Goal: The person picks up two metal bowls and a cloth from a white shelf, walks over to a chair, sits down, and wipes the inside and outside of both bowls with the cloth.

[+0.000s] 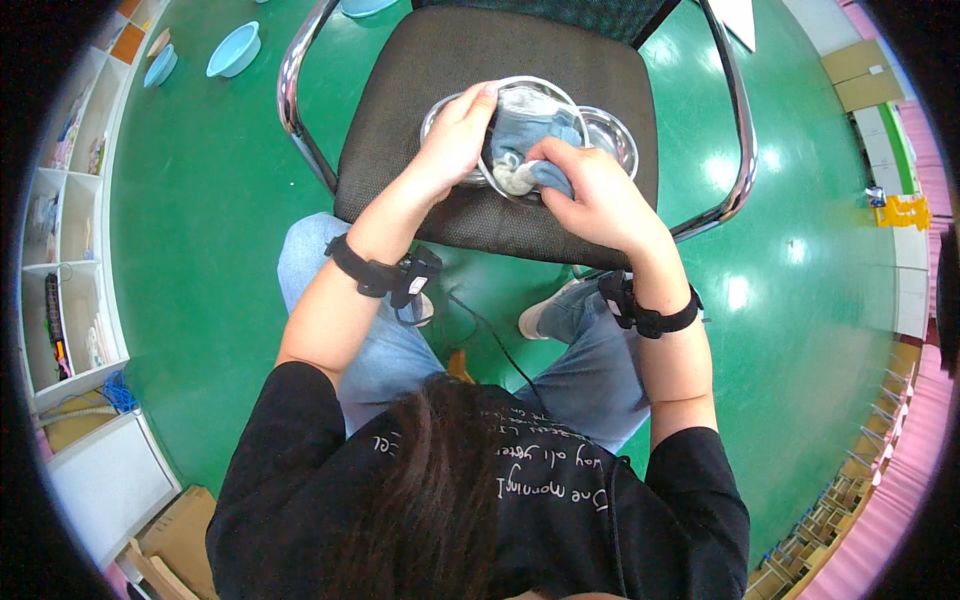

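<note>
My left hand (462, 135) is closed on the left rim of a shiny metal bowl (543, 84), which is tilted toward me. Inside it lies a soft blue-and-grey cloth (532, 130), bunched up at the near side; it could be a sock, but its shape is folded. Between the thumb and fingers of my right hand (598, 198) is the lower, bunched end of that cloth, at the bowl's near rim. Another metal bowl (624, 142) rests to the right on the chair seat (400, 70). A further metal rim shows partly behind my left hand.
The black mesh chair has curved chrome armrests (292, 80) on both sides. Light blue basins (234, 50) stand on the green floor at the far left. White shelves (75, 215) line the left side. A dark cable (490, 325) hangs between my knees.
</note>
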A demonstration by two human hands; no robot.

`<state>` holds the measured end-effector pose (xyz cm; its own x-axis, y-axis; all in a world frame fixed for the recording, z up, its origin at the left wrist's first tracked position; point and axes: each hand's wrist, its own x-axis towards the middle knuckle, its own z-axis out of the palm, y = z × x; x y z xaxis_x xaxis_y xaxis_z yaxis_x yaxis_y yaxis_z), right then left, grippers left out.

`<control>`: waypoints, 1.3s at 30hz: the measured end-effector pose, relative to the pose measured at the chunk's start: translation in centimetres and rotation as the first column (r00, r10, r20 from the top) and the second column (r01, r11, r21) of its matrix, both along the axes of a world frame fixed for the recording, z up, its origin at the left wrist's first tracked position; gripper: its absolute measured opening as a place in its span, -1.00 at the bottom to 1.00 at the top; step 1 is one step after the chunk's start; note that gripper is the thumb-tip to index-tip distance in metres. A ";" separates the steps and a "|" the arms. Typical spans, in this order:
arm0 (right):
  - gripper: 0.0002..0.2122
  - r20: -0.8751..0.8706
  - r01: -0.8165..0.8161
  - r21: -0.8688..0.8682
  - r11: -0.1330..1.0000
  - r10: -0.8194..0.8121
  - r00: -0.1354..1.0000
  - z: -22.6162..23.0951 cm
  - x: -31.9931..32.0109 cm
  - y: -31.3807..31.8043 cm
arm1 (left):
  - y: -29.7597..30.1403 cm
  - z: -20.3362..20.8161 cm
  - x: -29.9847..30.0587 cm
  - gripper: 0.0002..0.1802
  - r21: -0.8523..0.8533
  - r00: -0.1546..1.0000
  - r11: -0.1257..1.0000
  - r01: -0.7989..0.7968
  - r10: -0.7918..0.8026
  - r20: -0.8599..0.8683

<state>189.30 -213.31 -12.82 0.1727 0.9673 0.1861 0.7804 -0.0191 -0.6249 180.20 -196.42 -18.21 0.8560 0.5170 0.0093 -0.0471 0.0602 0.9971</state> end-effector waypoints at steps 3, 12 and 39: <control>-0.73 0.176 0.103 -0.015 0.995 -0.098 0.979 -0.4 0.2 -0.4 | -0.3 1.0 0.1 -0.57 0.064 0.999 0.998 -0.024 0.026 -0.021; -0.68 0.293 0.290 0.143 0.946 -0.321 0.901 -2.1 1.3 -0.2 | -0.9 0.2 0.3 -0.55 0.288 1.000 0.957 0.005 -0.006 0.001; -0.75 -0.437 0.103 0.014 0.995 -0.086 0.895 -1.5 0.9 -0.3 | -3.0 1.6 0.1 -0.63 0.479 0.966 0.862 -0.163 0.040 0.257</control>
<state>190.23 -213.59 -14.34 0.3346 0.9365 0.1053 0.4262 -0.0507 -0.9032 180.28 -199.42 -16.61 0.7403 0.4753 0.4754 -0.2572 -0.4531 0.8536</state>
